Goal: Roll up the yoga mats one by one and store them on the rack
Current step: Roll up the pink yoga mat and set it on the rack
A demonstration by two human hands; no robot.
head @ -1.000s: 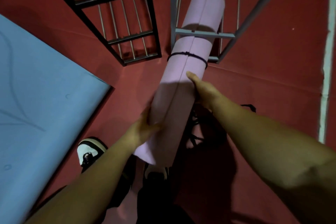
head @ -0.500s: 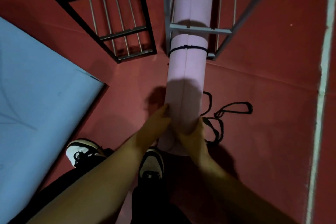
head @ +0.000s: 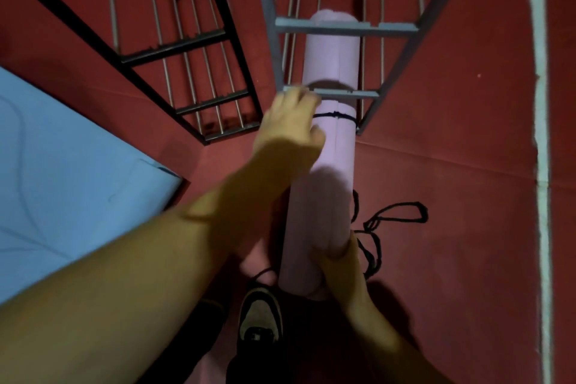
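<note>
A rolled pink yoga mat (head: 330,59), tied with a thin black band, lies lengthwise in the grey metal rack (head: 343,29), its far end deep between the rungs. My right hand (head: 338,268) grips the near end of the roll from below. My left hand (head: 288,125) is up at the rack's lower rung beside the black band, fingers curled against the roll's left side; whether it holds anything is unclear. A flat blue yoga mat (head: 62,171) is spread on the red floor at left.
A black metal rack (head: 187,50) stands left of the grey one. A black strap (head: 389,218) lies looped on the floor right of the roll. My shoe (head: 260,318) is under the roll's near end. A white line (head: 540,103) runs along the floor at right.
The pink roll has slid farther into the grey rack. My left hand left the near end and moved up to the rack's rung; my right hand stayed at the near end.
</note>
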